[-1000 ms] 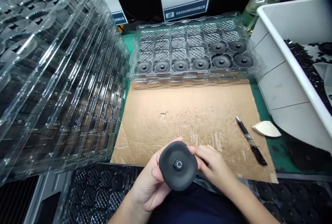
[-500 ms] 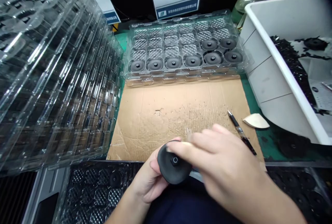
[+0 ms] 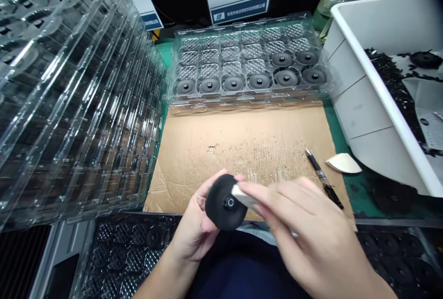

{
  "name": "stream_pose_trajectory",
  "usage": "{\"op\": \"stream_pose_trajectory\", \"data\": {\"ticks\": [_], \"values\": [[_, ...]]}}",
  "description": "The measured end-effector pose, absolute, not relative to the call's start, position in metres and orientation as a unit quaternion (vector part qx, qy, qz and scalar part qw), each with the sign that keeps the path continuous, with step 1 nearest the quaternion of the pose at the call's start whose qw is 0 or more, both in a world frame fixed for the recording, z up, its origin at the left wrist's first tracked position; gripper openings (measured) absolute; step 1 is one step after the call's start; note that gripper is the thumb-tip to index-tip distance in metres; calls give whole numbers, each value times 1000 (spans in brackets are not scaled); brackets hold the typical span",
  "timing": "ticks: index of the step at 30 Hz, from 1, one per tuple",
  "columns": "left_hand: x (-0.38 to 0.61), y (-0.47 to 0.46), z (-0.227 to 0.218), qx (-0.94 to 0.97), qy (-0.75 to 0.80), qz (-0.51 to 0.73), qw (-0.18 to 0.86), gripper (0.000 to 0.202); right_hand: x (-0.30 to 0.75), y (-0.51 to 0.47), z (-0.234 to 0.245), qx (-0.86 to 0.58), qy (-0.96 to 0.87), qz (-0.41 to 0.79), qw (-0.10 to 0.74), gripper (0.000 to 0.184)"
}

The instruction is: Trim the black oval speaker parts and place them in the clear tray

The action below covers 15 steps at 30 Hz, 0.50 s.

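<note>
My left hand [image 3: 197, 225] is closed around the edge of a round black rubber-like disc [image 3: 219, 211], which has a small raised hub in its middle. The disc is tilted, its dished face towards me. Between the fingers of my right hand [image 3: 304, 225] is a small off-white block [image 3: 238, 194], partly hidden and blurred. Its tip meets the disc face beside the hub. Both hands are over the near edge of a cardboard sheet [image 3: 194, 151]. Similar black discs [image 3: 233, 83] sit in the front and right pockets of a clear plastic tray [image 3: 173, 100] at the back.
Tall stacked clear trays [image 3: 86, 105] fill the left. A white bin [image 3: 367, 100] with black scraps stands at right. A pen [image 3: 321, 174] and a cream wedge [image 3: 344, 163] lie nearby. Below the table edge is another tray [image 3: 121, 253]. A green-topped bottle [image 3: 335, 1] stands behind.
My left hand has raised the disc slightly and turned it. My right hand has shifted so that the off-white block now shows against the disc.
</note>
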<state>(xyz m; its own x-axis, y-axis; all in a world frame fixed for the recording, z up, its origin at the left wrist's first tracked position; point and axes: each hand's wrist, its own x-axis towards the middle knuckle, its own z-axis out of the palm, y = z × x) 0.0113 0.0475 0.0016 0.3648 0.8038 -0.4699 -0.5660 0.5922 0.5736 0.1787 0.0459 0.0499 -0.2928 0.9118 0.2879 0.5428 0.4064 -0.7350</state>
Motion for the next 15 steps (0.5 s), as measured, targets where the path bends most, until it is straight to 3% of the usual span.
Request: {"op": "stream_pose_trajectory", "data": {"ticks": [4,8,11,15], "values": [[10,51,6,127,340,450,816,54,199,31,-4,-512,-679,407,332,22],[11,50,1,124,324,455,820,56,203,31,-54,-582,-651,387,297,22],[13,49,-3,126,296,461,827,55,197,37,-41,-609,-628,362,322,23],[17,46,-2,147,336,471,803,51,175,44,21,-584,-633,240,449,28]]}}
